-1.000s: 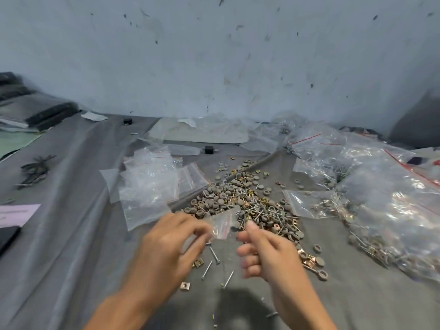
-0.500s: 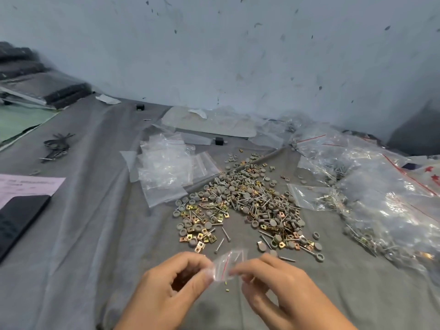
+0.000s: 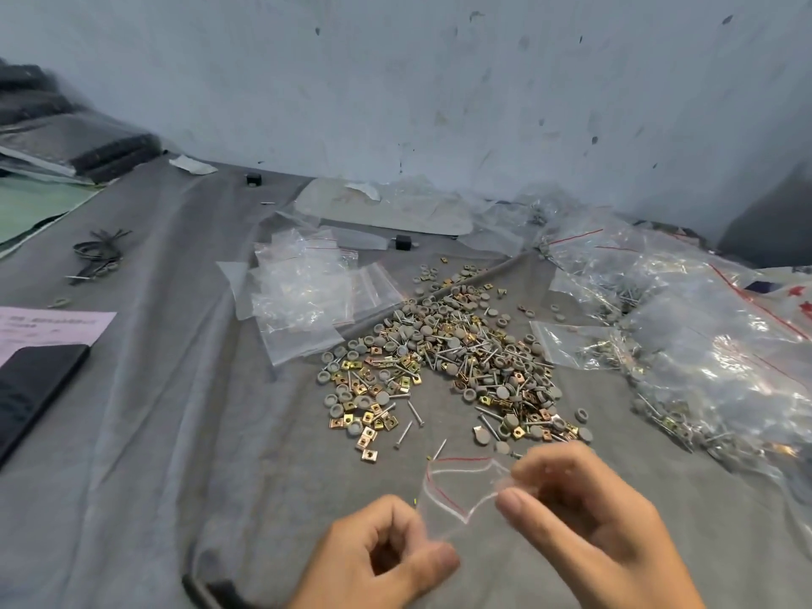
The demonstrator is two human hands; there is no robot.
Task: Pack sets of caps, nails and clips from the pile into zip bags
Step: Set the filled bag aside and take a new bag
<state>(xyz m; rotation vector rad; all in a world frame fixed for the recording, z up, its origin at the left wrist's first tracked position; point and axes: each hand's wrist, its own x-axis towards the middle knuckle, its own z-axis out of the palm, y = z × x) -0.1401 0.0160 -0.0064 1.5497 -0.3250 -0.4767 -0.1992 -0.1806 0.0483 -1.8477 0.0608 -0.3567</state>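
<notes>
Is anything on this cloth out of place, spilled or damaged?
Nothing looks damaged. The pile of parts lies spread loosely on the wrinkled grey cloth, and a few nails and brass clips lie apart at its near edge. The zip bag, pinched by the left hand and right hand, seems empty.

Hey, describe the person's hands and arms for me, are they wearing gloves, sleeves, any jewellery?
No gloves: the left hand and the right hand are both bare. No rings show on any visible finger. No watch, bracelet or sleeve cuff is in view on either side down to the bottom edge of the picture. The fingernails that show are short and unpainted. No markings or bandages are visible.
</notes>
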